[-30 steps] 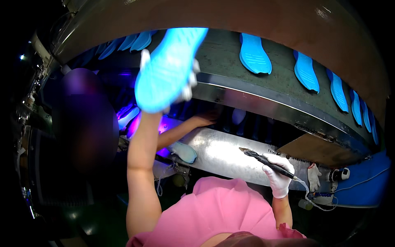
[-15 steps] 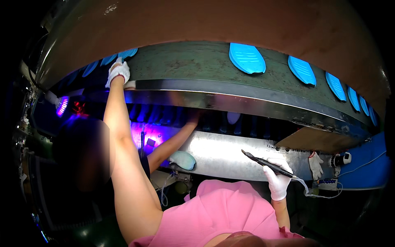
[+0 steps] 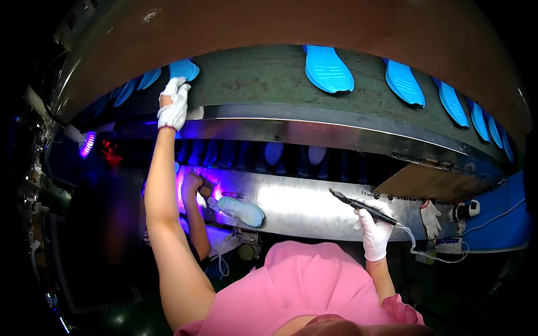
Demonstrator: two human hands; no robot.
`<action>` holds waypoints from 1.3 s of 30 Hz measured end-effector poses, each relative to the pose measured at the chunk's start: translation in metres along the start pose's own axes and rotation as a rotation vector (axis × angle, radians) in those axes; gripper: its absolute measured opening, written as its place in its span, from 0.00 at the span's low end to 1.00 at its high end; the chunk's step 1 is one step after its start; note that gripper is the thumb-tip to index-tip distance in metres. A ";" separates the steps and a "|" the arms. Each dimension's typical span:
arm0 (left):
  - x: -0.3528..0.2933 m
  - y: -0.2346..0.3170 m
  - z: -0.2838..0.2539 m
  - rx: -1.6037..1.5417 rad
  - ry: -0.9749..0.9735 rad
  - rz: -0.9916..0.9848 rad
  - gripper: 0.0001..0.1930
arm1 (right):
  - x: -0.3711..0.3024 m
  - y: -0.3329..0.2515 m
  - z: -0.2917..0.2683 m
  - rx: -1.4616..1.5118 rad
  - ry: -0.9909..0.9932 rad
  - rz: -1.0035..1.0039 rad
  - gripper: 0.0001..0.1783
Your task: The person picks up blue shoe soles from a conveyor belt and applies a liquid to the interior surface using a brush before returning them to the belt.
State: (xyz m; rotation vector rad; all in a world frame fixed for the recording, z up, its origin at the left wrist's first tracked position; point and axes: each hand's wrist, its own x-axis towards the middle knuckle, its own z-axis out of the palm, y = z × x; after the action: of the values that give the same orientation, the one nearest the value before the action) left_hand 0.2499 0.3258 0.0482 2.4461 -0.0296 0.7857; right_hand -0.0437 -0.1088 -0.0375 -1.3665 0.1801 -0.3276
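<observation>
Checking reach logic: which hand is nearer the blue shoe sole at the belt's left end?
Left. The white-gloved left hand touches the blue shoe sole; the gloved right hand holds a dark brush tool far below and right.

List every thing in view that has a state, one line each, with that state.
left hand: gloved, raised, resting on a blue sole at the belt's edge
blue sole: flat on the upper belt, under the fingertips
right hand: gloved, closed around a brush
brush: held slanted, tip up-left, touching nothing
purple lamp: lit
pale sole: lying on the metal shelf
spare glove: hanging, unworn
</observation>
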 end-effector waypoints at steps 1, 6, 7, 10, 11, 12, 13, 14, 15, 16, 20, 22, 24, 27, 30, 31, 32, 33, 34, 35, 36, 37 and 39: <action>-0.009 0.010 -0.001 -0.158 -0.032 -0.041 0.15 | 0.000 0.001 -0.001 -0.008 0.005 0.008 0.12; -0.023 0.030 -0.001 -0.374 -0.045 0.107 0.12 | -0.003 0.001 -0.011 -0.030 -0.006 0.033 0.12; -0.013 0.045 -0.001 -0.293 -0.084 0.095 0.12 | -0.003 0.001 -0.011 -0.037 0.000 0.042 0.12; 0.015 0.043 0.013 -0.174 -0.243 0.075 0.13 | -0.005 0.000 -0.008 -0.023 -0.010 0.025 0.13; 0.017 0.048 0.024 -0.193 -0.245 0.084 0.13 | -0.006 0.000 -0.007 0.004 0.001 -0.008 0.13; 0.016 0.051 0.030 -0.230 -0.229 0.052 0.13 | -0.006 0.000 -0.006 0.032 0.008 -0.041 0.14; 0.009 0.050 0.030 -0.238 -0.207 0.038 0.14 | -0.006 -0.002 -0.004 0.027 0.003 -0.080 0.14; 0.003 0.058 0.033 -0.258 -0.198 0.036 0.15 | -0.003 -0.002 -0.007 0.005 0.016 -0.082 0.14; -0.005 0.062 0.033 -0.333 -0.163 0.003 0.16 | -0.002 -0.001 -0.011 -0.011 0.027 -0.078 0.13; -0.016 0.066 0.030 -0.406 -0.126 -0.032 0.17 | 0.000 0.001 -0.014 -0.026 0.035 -0.075 0.13; -0.095 0.090 0.011 -0.828 -0.043 -0.144 0.19 | 0.010 -0.002 -0.023 -0.059 0.101 -0.038 0.12; -0.142 0.098 0.005 -0.834 0.163 0.119 0.15 | 0.017 0.001 -0.027 -0.036 0.136 -0.037 0.11; -0.171 0.129 -0.015 -1.446 0.312 -0.264 0.32 | 0.024 0.000 -0.032 0.057 0.175 -0.001 0.10; -0.185 0.122 -0.029 -2.116 -0.333 -0.624 0.45 | 0.034 -0.003 -0.035 0.159 0.159 -0.002 0.07; -0.191 0.130 0.001 -2.486 -0.610 -0.654 0.53 | 0.032 -0.004 -0.036 0.207 0.072 0.052 0.09; -0.195 0.136 0.008 -2.485 -0.547 -0.616 0.54 | 0.030 -0.004 -0.034 0.219 0.050 0.067 0.09; -0.194 0.149 0.013 -2.467 -0.540 -0.659 0.54 | 0.029 -0.002 -0.035 0.224 0.048 0.079 0.09; -0.197 0.164 0.013 -2.428 -0.516 -0.688 0.54 | 0.030 0.002 -0.035 0.232 0.013 0.069 0.10; -0.201 0.176 0.013 -2.389 -0.495 -0.717 0.55 | 0.033 0.000 -0.031 0.213 -0.023 0.072 0.09; -0.210 0.186 0.020 -2.295 -0.478 -0.722 0.55 | 0.039 -0.010 -0.022 0.193 -0.055 0.070 0.08; -0.218 0.196 0.026 -2.202 -0.463 -0.730 0.56 | 0.046 -0.023 -0.012 0.168 -0.074 0.068 0.08; -0.227 0.204 0.031 -2.106 -0.439 -0.738 0.57 | 0.055 -0.037 0.003 0.088 -0.109 0.038 0.08; -0.247 0.223 0.043 -2.122 -0.487 -0.727 0.55 | 0.070 -0.070 0.043 -0.028 -0.154 -0.058 0.09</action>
State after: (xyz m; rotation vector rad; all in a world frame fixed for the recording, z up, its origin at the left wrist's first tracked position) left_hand 0.0274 0.0799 -0.0009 0.3984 -0.0861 -0.2970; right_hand 0.0272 -0.1040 0.0437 -1.4201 0.0174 -0.2678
